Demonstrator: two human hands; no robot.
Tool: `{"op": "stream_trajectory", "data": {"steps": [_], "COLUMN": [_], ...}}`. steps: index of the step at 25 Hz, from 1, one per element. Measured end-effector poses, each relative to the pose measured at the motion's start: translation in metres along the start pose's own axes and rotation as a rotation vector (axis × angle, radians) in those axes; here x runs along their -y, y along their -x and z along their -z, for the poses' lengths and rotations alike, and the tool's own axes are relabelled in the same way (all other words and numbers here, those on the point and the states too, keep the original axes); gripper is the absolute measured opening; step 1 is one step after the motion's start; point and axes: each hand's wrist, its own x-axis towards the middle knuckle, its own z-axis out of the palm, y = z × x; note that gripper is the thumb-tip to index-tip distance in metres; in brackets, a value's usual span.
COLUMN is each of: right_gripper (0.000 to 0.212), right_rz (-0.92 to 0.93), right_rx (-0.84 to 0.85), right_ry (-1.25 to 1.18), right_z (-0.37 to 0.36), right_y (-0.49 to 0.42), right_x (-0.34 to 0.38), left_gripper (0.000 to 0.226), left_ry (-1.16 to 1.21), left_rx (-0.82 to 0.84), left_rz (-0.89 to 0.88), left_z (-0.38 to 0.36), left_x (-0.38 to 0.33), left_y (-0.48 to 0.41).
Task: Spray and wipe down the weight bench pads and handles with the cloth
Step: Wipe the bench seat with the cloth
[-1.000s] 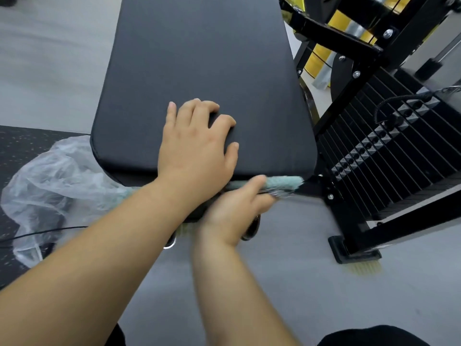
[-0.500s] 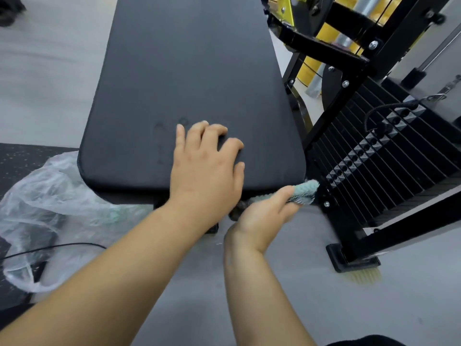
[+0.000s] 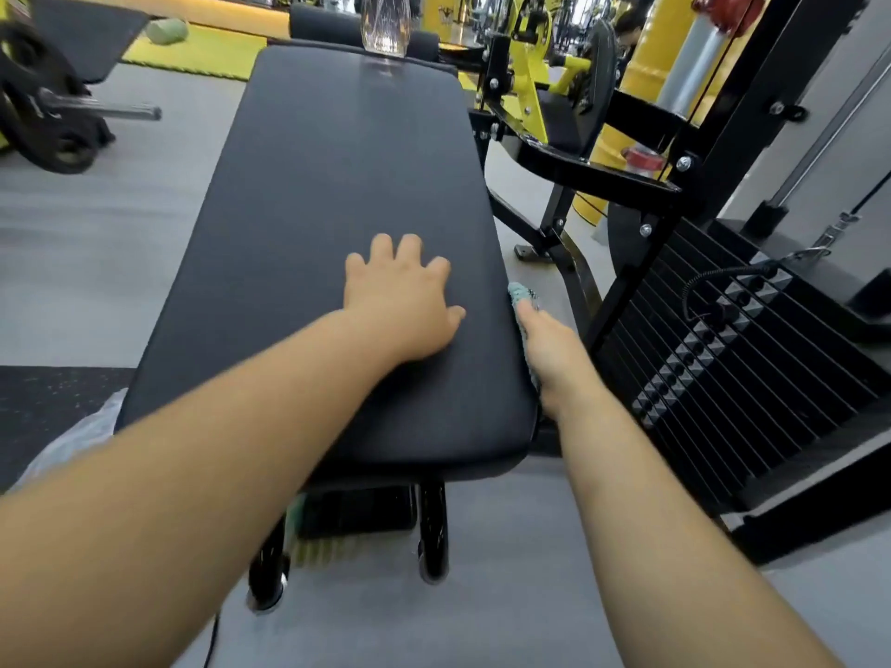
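The left hand [image 3: 405,301] lies flat on the near half of the black bench pad [image 3: 337,176], fingers spread and straight and the thumb out to the right. It looks like a brace that steadies the body while the other arm reaches alongside. The right hand [image 3: 547,351] runs along the pad's right side edge and presses a teal cloth [image 3: 523,292] against it; the cloth's tip pokes out just beyond the hand toward the far end. Only the back of that hand and its thumb side show, so I cannot tell whether its fingers curl round the cloth or lie flat on it. The step in hand seems to be wiping the side edge, going from near to far. On that side there is only a narrow lane of grey floor between the pad and the black machine frame [image 3: 602,171] and weight stack [image 3: 747,359], so knuckles could knock the steel on a wide stroke. The pad's top is open up to a clear bottle [image 3: 385,26] standing at the far end. A plastic bag [image 3: 72,441] lies on the floor at the near left.
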Motion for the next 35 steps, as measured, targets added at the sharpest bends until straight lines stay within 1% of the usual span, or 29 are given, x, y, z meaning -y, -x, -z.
{"op": "stream_trajectory", "data": {"steps": [2, 4, 5, 6, 8, 11, 12, 13, 15, 17, 18, 21, 22, 23, 24, 25, 26, 28, 29, 31, 33, 34, 35], "right_gripper": [0.044, 0.045, 0.042, 0.039, 0.042, 0.042, 0.041, 0.042, 0.051, 0.055, 0.053, 0.032, 0.029, 0.031, 0.041, 0.052, 0.057, 0.052, 0.05, 0.053, 0.052, 0.053, 0.057], "right_rz": [0.011, -0.031, -0.072, -0.092, -0.073, -0.003, 0.031, 0.066, 0.057, -0.02, -0.078, -0.296, -0.354, -0.405, -0.441, -0.431, -0.394, -0.296, -0.278, -0.301, -0.356, -0.434, -0.525], "right_rx": [-0.028, 0.036, 0.075, 0.113, 0.153, 0.15, 0.124, 0.111, 0.068, 0.075, 0.074, 0.049, 0.027, 0.019, 0.013, 0.018, 0.011, -0.052, -0.095, -0.121, -0.071, -0.063, -0.076], "right_ry": [0.029, -0.04, -0.094, -0.122, -0.085, 0.041, 0.085, 0.103, 0.144, 0.132, 0.104, 0.001, 0.061, 0.134, 0.167, 0.232, 0.291, 0.349, 0.362, 0.45, 0.585, 0.593, 0.549], "right_z": [0.002, 0.009, 0.013, 0.017, 0.019, 0.005, -0.002, -0.006, -0.012, -0.009, -0.007, 0.007, 0.007, 0.004, -0.002, -0.01, -0.018, -0.034, -0.039, -0.041, -0.033, -0.027, -0.021], "right_y": [0.009, 0.04, 0.056, 0.059, 0.033, -0.031, -0.053, -0.073, -0.087, -0.06, -0.037, 0.033, 0.035, 0.027, 0.007, -0.017, -0.047, -0.103, -0.118, -0.112, -0.072, -0.048, -0.024], "right_x": [-0.021, -0.044, -0.049, -0.049, -0.037, 0.007, 0.02, 0.026, 0.027, 0.012, 0.006, 0.005, 0.011, 0.025, 0.039, 0.054, 0.068, 0.09, 0.092, 0.091, 0.076, 0.074, 0.074], "left_gripper": [0.07, 0.093, 0.104, 0.112, 0.119, 0.12, 0.119, 0.118, 0.116, 0.113, 0.11, 0.108, 0.11, 0.111, 0.112, 0.112, 0.111, 0.109, 0.109, 0.108, 0.106, 0.106, 0.106], "left_ry": [-0.04, -0.064, -0.058, -0.066, -0.126, -0.196, -0.213, -0.225, -0.254, -0.266, -0.268, -0.254, -0.25, -0.251, -0.257, -0.256, -0.242, -0.194, -0.178, -0.168, -0.184, -0.184, -0.189], "left_rx": [0.099, 0.23, 0.295, 0.342, 0.39, 0.461, 0.478, 0.48, 0.443, 0.429, 0.437, 0.46, 0.469, 0.481, 0.491, 0.496, 0.494, 0.501, 0.507, 0.537, 0.556, 0.564, 0.571], "left_rz": [0.018, 0.046, 0.061, 0.061, 0.047, 0.047, 0.04, 0.034, 0.011, -0.015, -0.027, -0.059, -0.065, -0.071, -0.081, -0.084, -0.083, -0.082, -0.084, -0.098, -0.138, -0.169, -0.192], "left_z": [0.005, 0.014, 0.018, 0.022, 0.034, 0.04, 0.04, 0.038, 0.032, 0.026, 0.025, 0.029, 0.03, 0.03, 0.029, 0.028, 0.026, 0.028, 0.029, 0.034, 0.036, 0.039, 0.04], "left_x": [0.013, 0.023, 0.026, 0.025, 0.018, 0.004, 0.003, 0.004, 0.007, 0.011, 0.012, 0.01, 0.009, 0.01, 0.011, 0.012, 0.013, 0.015, 0.016, 0.019, 0.024, 0.027, 0.028], "left_y": [-0.022, -0.043, -0.049, -0.056, -0.069, -0.079, -0.082, -0.085, -0.086, -0.086, -0.087, -0.09, -0.09, -0.09, -0.091, -0.091, -0.091, -0.092, -0.092, -0.093, -0.093, -0.094, -0.094]}}
